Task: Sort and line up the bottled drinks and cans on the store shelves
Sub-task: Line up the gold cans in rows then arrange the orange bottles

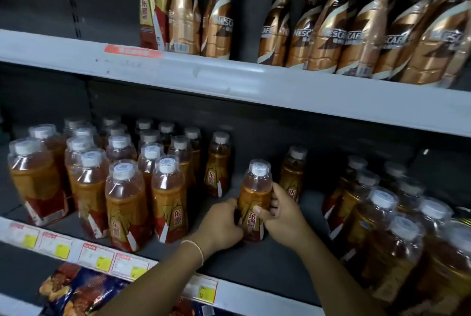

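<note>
Both hands curl round one amber bottle standing mid-frame on the lower shelf: left hand low on its side, right hand w/ thumb over the label. Risk imo: a quick slide toward frame-left could topple the packed bottle block at centre-left, & the right forearm could clip the cluster at lower right. Bare shelf lies in front of & beside the bottle; front lip runs just below the wrists.

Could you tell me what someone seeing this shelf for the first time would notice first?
The left hand and right hand grip one amber bottle in the gap on the lower shelf. To its left stands a dense block of matching bottles; on the upper shelf, right, a row of bronze Nescafé bottles.
</note>
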Demonstrator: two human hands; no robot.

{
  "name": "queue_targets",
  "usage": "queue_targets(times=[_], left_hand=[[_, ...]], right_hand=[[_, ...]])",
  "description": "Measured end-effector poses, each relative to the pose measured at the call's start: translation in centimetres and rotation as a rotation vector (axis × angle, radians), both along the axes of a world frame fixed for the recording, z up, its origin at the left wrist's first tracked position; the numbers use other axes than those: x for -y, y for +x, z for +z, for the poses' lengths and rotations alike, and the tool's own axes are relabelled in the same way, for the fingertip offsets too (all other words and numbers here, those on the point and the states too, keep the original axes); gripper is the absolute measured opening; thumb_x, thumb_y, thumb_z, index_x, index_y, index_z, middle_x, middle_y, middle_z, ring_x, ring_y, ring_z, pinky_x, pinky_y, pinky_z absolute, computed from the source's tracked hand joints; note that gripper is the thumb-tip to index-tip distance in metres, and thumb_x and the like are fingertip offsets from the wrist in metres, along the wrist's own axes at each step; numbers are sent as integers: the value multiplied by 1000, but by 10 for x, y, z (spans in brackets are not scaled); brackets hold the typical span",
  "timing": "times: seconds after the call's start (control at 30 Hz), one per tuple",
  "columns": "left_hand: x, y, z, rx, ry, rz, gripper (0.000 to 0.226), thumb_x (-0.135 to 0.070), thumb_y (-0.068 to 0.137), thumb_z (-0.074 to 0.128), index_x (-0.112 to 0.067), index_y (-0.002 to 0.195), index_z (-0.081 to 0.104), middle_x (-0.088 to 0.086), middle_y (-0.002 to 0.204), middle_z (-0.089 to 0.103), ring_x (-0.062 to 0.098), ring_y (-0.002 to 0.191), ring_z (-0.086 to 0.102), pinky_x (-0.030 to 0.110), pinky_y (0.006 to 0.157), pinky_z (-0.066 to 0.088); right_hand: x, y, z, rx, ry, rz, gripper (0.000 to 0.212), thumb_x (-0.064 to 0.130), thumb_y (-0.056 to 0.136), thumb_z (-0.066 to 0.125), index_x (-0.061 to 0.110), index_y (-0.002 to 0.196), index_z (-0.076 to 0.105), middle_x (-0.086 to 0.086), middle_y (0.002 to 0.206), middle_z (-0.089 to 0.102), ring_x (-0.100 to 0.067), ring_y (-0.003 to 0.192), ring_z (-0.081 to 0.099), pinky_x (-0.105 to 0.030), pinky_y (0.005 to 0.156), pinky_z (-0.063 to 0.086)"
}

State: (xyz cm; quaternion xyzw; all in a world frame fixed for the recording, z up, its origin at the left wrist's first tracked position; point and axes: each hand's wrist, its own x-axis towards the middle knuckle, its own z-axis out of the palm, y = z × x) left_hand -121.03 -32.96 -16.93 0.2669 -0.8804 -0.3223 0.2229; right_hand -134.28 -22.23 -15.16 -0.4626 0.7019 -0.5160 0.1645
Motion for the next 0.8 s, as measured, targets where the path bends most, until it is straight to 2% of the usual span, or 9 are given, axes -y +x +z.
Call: queue_targets(times=[0.1,0.13,0.23,0.27,0.37,0.43,0.53,0.7,0.8], left_hand=[[-9,-19,-3,-3,-61,-13,40,-32,76,76,-20,112,62,-6,101,71,11,95,65,18,78,48],[-11,-25,-5,-10,-58,-25,40,-34,76,77,-21,111,62,-7,101,70,9,94,65,15,76,46],[-19,-42,-9,-65,-15,-76,42,-33,77,78,-22,114,61,-9,102,69,6,95,63,5,73,42],[-22,-47,-10,-88,-15,-92,43,-33,78,78,-22,116,60,-9,104,68,7,97,63,6,77,43],[-29,-61,-15,-142,-9,-113,46,-36,83,74,-21,124,58,-6,111,67,10,105,61,26,94,48],[-31,-69,-18,-151,-32,-116,47,-37,86,70,-20,127,56,-3,113,68,15,108,59,32,97,46],[-30,-77,-23,-152,-89,-109,45,-39,89,66,-20,129,55,-1,111,68,19,107,56,35,96,44],[-22,-85,-29,-130,-144,-118,47,-42,91,61,-20,132,50,2,105,67,20,101,55,35,91,45],[-18,-87,-35,-139,-158,-116,51,-43,91,61,-20,135,49,2,106,66,18,100,54,36,92,44]], right_hand=[[-20,-8,-9,86,-59,-72,56,-3,89,68,26,133,48,17,115,63,14,101,61,-4,81,46],[-25,-10,-12,112,-77,-101,58,0,89,69,22,138,44,14,120,62,13,105,61,-5,85,46],[-35,-16,-20,155,-122,-205,59,8,90,71,13,142,45,2,128,63,0,114,61,-22,102,47],[-37,-18,-22,154,-130,-233,57,11,90,72,14,141,47,3,126,65,0,112,62,-23,102,48],[-39,-26,-27,150,-151,-293,49,19,91,71,22,135,53,12,114,67,10,100,63,-10,83,50],[-38,-31,-31,168,-165,-328,44,22,91,71,23,132,56,12,111,68,8,99,64,-8,79,50],[-35,-34,-36,194,-178,-365,40,19,91,71,24,128,56,9,112,69,-2,105,66,-12,82,51],[-29,-39,-39,194,-182,-403,39,14,90,71,26,124,55,18,107,65,12,96,62,-3,78,46],[-27,-41,-42,184,-183,-409,40,14,91,71,22,126,55,11,111,66,4,101,63,-4,78,47]])
